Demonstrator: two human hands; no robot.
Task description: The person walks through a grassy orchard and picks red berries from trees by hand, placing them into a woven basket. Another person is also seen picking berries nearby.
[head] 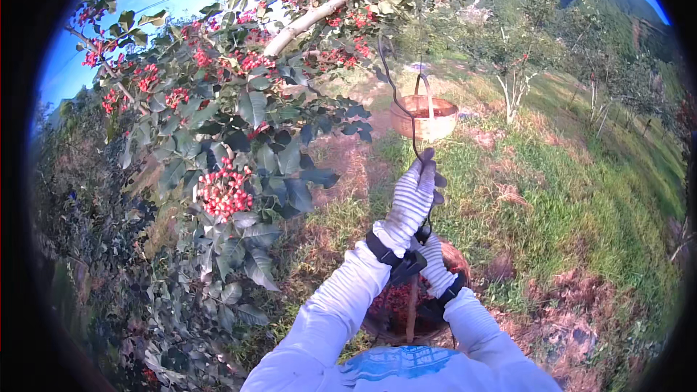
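My left hand (412, 196), in a white and grey striped glove, is raised before me. Its fingers are closed around a thin dark cord or wire (396, 99) that runs up toward the tree's branches. Lower down, my right hand (434, 261) wears a matching glove; its fingers are hidden behind my left wrist. The cord's lower part reaches a small black piece (423, 233) beside the right hand, and whether that hand grips it is unclear. Below my forearms stands a wicker basket (456, 257) with an upright handle (412, 310), holding red berries (393, 300).
Leafy branches with red berry clusters (224, 189) fill the left side, and a thick pale limb (310, 19) crosses above. Ahead, a second wicker basket (426, 125) hangs or stands over the grass. Small trees (509, 92) grow on the grassy slope (593, 190) at right.
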